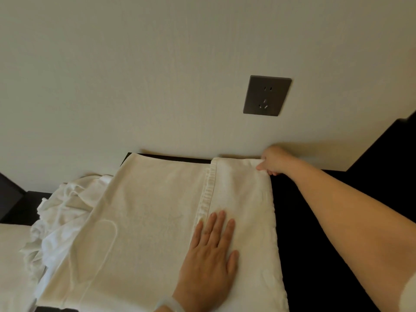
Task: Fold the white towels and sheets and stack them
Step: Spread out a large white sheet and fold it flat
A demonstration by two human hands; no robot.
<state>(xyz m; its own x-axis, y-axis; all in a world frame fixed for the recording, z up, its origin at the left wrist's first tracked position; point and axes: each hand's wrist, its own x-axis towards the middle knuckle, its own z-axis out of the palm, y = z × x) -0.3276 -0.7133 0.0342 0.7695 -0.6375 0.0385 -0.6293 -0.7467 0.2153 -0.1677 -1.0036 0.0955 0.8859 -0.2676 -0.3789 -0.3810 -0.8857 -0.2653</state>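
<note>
Towel on table, crumpled sheets left, socket behind

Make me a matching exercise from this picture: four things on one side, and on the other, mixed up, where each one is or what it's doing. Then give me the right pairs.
Things
1. left hand
2. right hand
3. crumpled sheets
4. wall socket

Places or states
A. fixed on the wall, above the dark tabletop
B. pinching the far corner of the towel
C. pressed flat on the towel
D. heaped beside the towel's left edge

Pairs: 1-C, 2-B, 3-D, 4-A
</note>
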